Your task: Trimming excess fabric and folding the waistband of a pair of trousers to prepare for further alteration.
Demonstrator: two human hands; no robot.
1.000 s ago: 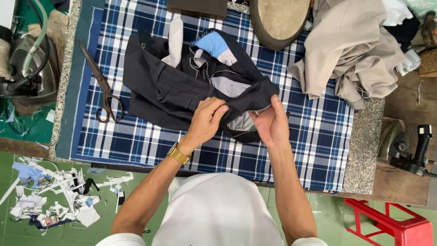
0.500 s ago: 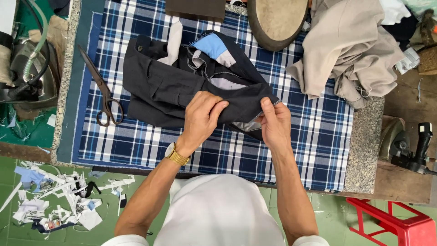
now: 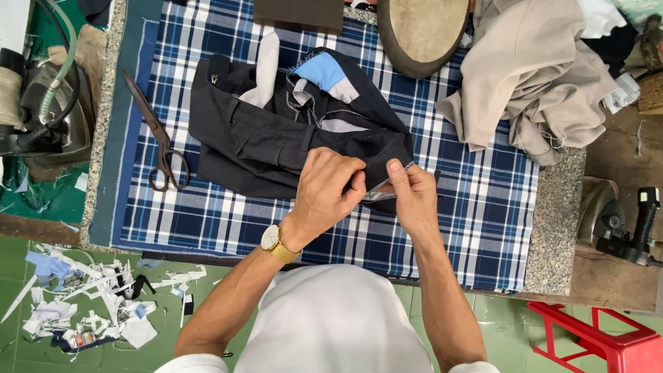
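- Two bare hands are meeting over the near edge of a dark charcoal folded garment [image 3: 276, 141], which is lying on a blue, white and navy plaid cloth [image 3: 456, 228] spread across the counter [image 3: 552, 228].
- Left hand [image 3: 328, 190], with a gold wristwatch [image 3: 274, 242] on its wrist, is curling its fingers [image 3: 352, 181] closed on the garment's lower right edge.
- Right hand [image 3: 413, 197] is pinching the same edge between thumb and fingers, just beside the left hand, with a pale grey lining showing between them.
- Light blue and white lining pieces [image 3: 321, 72] are showing at the garment's top.
- Dark metal scissors [image 3: 157, 135] are lying on the plaid cloth to the left of the garment, apart from it.
- Beige crumpled fabric [image 3: 532, 76] is sitting at the counter's far right corner, well apart from the hands.
- Round tan padded block [image 3: 423, 31] is resting at the far edge of the counter.
- Paper and fabric scraps [image 3: 90, 311] are lying scattered on the green floor at lower left, and a red stool [image 3: 608, 338] is standing at lower right.
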